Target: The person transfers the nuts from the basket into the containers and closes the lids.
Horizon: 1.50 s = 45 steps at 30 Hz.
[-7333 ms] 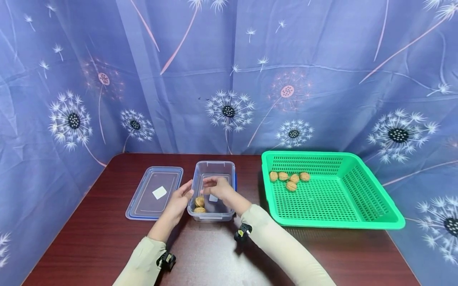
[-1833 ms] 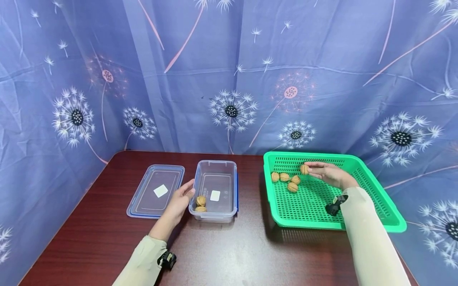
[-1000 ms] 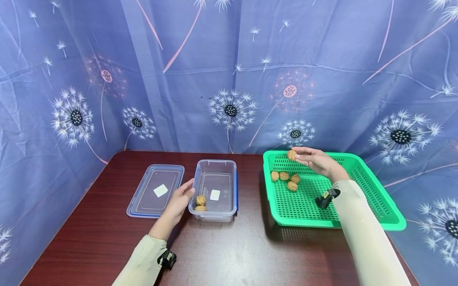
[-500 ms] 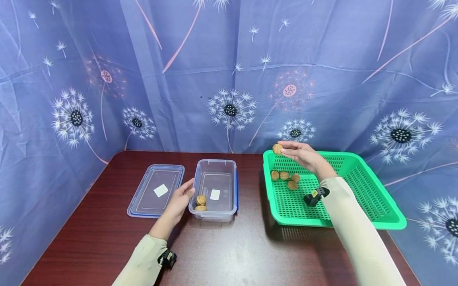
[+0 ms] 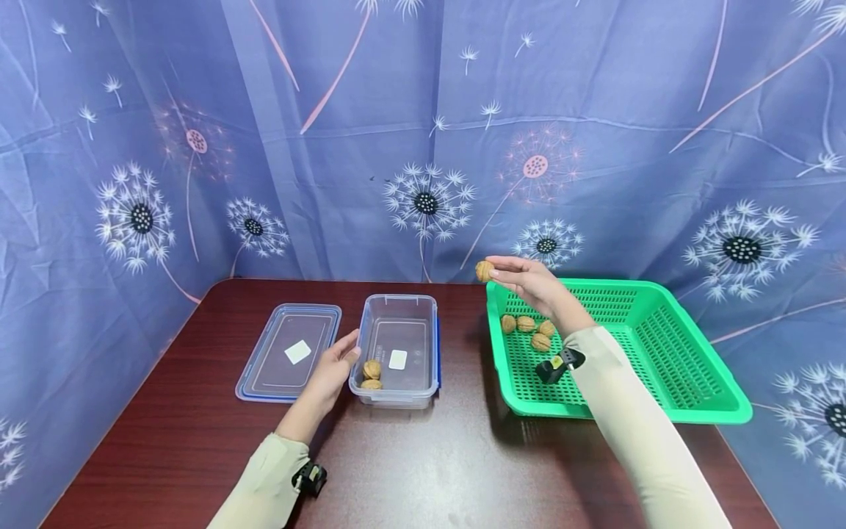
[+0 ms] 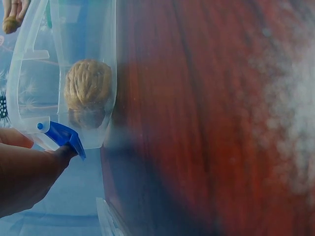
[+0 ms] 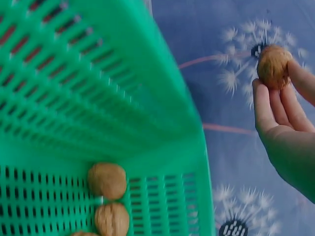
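My right hand [image 5: 534,285] pinches a walnut [image 5: 484,271] between thumb and fingertips, above the left rim of the green basket [image 5: 661,419]. The right wrist view shows this walnut [image 7: 274,67] held clear of the basket wall. My left hand [image 5: 328,375] rests against the left side of a clear plastic box [image 5: 396,400], fingers fairly straight. In the left wrist view its thumb touches a blue latch [image 6: 64,135] on the box. Two walnuts [image 5: 371,369] lie in the box's near left corner. Several more walnuts [image 5: 525,324] sit at the basket's left side.
A clear lid [image 5: 271,382] with a blue seal lies left of the box on the dark red-brown table [image 5: 410,470]. A white square marks the lid, another the box floor. Blue curtain [image 5: 317,184] with dandelion prints hangs behind the table.
My right hand has gone from the box to the basket, picked up a walnut, lifted it and carried it left to the rim. The left hand stays by the box.
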Tool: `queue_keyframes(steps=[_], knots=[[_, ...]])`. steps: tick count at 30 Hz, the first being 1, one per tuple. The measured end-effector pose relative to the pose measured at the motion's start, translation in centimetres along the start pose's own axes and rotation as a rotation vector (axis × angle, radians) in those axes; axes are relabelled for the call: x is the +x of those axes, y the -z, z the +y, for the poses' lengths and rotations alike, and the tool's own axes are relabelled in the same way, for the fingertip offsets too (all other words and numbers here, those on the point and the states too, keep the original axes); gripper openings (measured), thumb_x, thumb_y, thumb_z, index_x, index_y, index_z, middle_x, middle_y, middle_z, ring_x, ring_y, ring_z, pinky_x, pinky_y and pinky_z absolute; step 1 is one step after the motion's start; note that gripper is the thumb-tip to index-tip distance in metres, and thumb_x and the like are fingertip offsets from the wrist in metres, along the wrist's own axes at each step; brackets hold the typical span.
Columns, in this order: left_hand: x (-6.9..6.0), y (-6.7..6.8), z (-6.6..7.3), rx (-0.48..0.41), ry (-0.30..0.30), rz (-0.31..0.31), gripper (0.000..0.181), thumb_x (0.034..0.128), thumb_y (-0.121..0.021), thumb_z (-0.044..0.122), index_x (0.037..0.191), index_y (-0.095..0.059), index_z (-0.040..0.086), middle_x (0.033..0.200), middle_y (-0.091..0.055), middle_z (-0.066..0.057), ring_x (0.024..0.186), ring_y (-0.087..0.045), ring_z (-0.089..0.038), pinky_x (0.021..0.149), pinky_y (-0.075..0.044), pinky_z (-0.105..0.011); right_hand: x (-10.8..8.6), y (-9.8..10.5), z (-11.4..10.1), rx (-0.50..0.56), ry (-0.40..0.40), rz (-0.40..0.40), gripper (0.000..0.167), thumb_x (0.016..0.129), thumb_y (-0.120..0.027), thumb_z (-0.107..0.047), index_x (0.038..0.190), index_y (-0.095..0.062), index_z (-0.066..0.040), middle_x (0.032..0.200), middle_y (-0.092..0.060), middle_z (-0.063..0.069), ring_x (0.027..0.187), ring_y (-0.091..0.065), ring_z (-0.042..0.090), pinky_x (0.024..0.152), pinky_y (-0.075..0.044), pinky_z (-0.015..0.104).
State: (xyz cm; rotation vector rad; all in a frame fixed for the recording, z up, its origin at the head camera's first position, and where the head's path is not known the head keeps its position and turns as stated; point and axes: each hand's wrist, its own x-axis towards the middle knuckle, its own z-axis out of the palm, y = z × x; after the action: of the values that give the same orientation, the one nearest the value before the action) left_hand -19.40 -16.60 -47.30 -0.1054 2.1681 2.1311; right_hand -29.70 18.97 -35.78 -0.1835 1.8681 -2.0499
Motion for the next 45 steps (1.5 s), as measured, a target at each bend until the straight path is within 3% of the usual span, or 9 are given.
queue_keyframes(steps=[9, 15, 28, 45], knots=[[-0.1, -0.1, 0.1, 0.001, 0.0, -0.001, 0.047, 0.1007, -0.039, 0.0, 0.146, -0.03, -0.008, 0.15, -0.028, -0.029, 0.141, -0.025, -0.037, 0.117, -0.018, -0.046, -0.2, -3.5, -0.3, 0.005, 0.034, 0.037, 0.049, 0.096, -0.056, -0.002, 0.142, -0.041, 0.002, 0.144, -0.042, 0.016, 0.13, -0.044, 0.026, 0.113, -0.032, 0.036], [-0.2, -0.1, 0.1, -0.002, -0.002, 0.0, 0.047, 0.1007, -0.039, 0.0, 0.146, -0.03, -0.008, 0.15, -0.028, -0.03, 0.14, -0.025, -0.037, 0.117, -0.019, -0.046, -0.3, -5.6, -0.3, -0.005, 0.058, 0.038, 0.049, 0.095, -0.058, -0.002, 0.141, -0.043, 0.003, 0.143, -0.044, 0.016, 0.122, -0.05, 0.021, 0.11, -0.036, 0.033], [-0.2, -0.1, 0.2, -0.013, 0.005, -0.001, 0.047, 0.1004, -0.039, 0.0, 0.146, -0.029, -0.008, 0.15, -0.028, -0.03, 0.14, -0.026, -0.038, 0.117, -0.019, -0.046, -0.4, -10.3, 1.0, 0.094, 0.073, 0.093, 0.045, 0.091, -0.058, 0.005, 0.135, -0.048, 0.008, 0.128, -0.056, 0.015, 0.101, -0.06, 0.012, 0.108, -0.039, 0.034], [-0.1, -0.1, 0.0, -0.009, 0.007, -0.003, 0.047, 0.1008, -0.039, 0.001, 0.147, -0.03, -0.006, 0.15, -0.029, -0.028, 0.14, -0.027, -0.037, 0.117, -0.019, -0.046, 0.2, -15.9, 4.2, 0.044, 0.043, 0.182, 0.039, 0.087, -0.069, -0.004, 0.125, -0.062, 0.001, 0.12, -0.064, 0.014, 0.098, -0.061, 0.015, 0.099, -0.046, 0.037]])
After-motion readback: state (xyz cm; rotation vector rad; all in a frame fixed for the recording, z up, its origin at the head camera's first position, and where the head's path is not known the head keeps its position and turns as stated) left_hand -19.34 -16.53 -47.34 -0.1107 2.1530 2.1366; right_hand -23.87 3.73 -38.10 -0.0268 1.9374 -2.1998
